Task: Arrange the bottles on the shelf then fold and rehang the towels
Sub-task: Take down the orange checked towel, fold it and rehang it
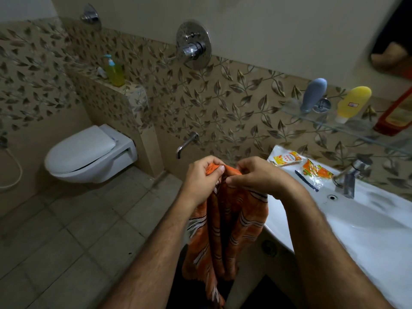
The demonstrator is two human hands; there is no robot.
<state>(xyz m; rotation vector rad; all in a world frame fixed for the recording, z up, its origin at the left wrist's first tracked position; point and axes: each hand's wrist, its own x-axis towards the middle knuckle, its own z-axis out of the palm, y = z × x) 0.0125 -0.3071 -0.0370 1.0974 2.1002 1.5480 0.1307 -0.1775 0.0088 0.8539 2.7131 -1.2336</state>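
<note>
Both hands pinch the towel (225, 221) top: left hand (201, 179) at 11 o'clock, right hand (256, 175) at 1. It hangs bunched beside the sink (367, 230).

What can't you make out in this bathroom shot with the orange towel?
- Orange towel, head view: lower end cut off by the bottom edge.
- Red bottle on the glass shelf: cropped by the right edge.
- Yellow bottle label: too small, blurred.
- Towel rail: out of frame.
</note>
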